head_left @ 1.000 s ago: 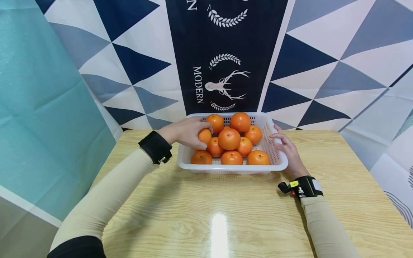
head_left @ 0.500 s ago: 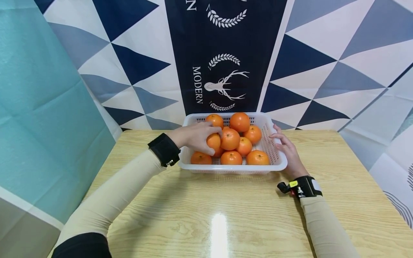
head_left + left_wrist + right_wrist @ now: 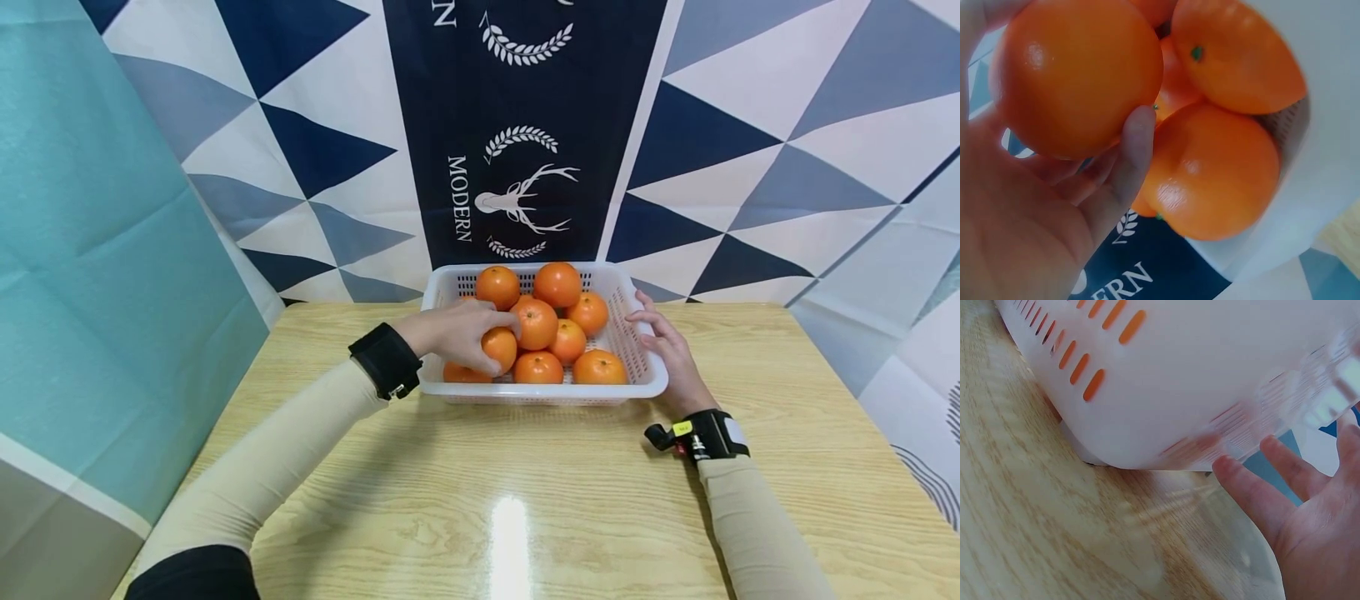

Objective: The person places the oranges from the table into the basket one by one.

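Note:
A white plastic basket (image 3: 543, 390) full of tangerines stands on the table. My left hand (image 3: 463, 333) is over its left part, thumb and fingers curled around a tangerine (image 3: 498, 349). In the left wrist view this tangerine (image 3: 1079, 75) is large and glossy, close beside several others in the basket. My right hand (image 3: 675, 358) holds the basket's right rim, with digits over the edge. From the right wrist view, fingertips of the right hand (image 3: 1310, 506) lie against the outer slotted wall (image 3: 1222, 419).
One tangerine (image 3: 534, 324) sits on top of the others mid-basket, and another (image 3: 600, 367) lies at the front right corner. A patterned cloth (image 3: 525, 108) hangs right behind the basket. The wooden table (image 3: 420, 500) stretches in front.
My left hand has moved right and toward the front of the basket with the tangerine in its grip. My right hand has stayed on the rim.

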`<state>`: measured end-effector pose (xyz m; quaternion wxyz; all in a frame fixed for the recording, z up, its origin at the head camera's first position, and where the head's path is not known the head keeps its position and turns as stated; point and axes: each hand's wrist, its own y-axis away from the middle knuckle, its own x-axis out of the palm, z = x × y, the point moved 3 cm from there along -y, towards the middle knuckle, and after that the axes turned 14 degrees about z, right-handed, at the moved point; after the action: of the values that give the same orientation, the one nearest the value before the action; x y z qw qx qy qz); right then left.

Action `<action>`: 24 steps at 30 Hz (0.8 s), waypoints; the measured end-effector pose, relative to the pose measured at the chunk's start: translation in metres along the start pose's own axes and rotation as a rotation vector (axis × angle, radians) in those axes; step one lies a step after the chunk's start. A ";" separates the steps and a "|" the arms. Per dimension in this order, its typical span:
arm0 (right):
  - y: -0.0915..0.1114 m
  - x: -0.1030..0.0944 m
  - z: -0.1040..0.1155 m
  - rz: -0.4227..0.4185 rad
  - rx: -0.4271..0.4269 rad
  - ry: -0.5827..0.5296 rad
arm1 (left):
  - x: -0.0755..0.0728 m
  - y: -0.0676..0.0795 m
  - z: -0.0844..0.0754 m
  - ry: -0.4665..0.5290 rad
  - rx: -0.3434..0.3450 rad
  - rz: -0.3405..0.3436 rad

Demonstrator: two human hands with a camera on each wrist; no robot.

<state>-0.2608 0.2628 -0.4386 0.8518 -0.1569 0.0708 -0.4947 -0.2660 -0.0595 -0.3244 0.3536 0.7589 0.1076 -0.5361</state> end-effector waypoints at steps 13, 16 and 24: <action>0.001 -0.002 -0.003 -0.014 0.031 0.026 | 0.015 -0.011 -0.004 0.030 0.020 -0.003; 0.001 -0.003 -0.005 -0.018 0.032 0.024 | 0.018 -0.012 -0.005 0.031 0.005 0.008; 0.000 -0.003 -0.006 -0.010 0.024 0.030 | 0.022 -0.012 -0.006 0.060 -0.012 0.024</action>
<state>-0.2640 0.2641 -0.4438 0.8501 -0.1394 0.0769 -0.5020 -0.2593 -0.0515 -0.3479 0.3611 0.7739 0.1121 -0.5081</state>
